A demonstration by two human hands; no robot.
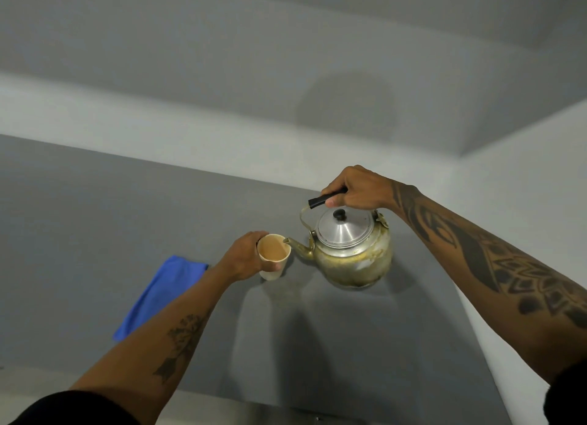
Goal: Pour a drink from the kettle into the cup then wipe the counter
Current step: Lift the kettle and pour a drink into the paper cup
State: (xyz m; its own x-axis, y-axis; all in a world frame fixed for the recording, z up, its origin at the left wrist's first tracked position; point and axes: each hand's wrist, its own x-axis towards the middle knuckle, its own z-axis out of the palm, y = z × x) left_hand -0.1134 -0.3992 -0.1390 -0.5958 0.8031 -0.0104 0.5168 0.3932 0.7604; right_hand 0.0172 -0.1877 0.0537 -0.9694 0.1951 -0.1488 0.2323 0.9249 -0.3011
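Observation:
A worn metal kettle (352,256) with a silver lid hangs tilted above the grey counter (95,221). My right hand (359,189) grips its black handle from above. The spout touches the rim of a pale paper cup (273,256), which holds light brown drink nearly to the top. My left hand (246,256) wraps around the cup from the left and holds it slightly tilted, its base at or just above the counter. A folded blue cloth (158,294) lies flat on the counter to the left of my left forearm.
Faint wet stains mark the counter (286,293) just below the cup. A white wall (508,202) borders the counter on the right and a pale ledge (158,132) runs along the back. The counter's front edge (254,399) lies near my body.

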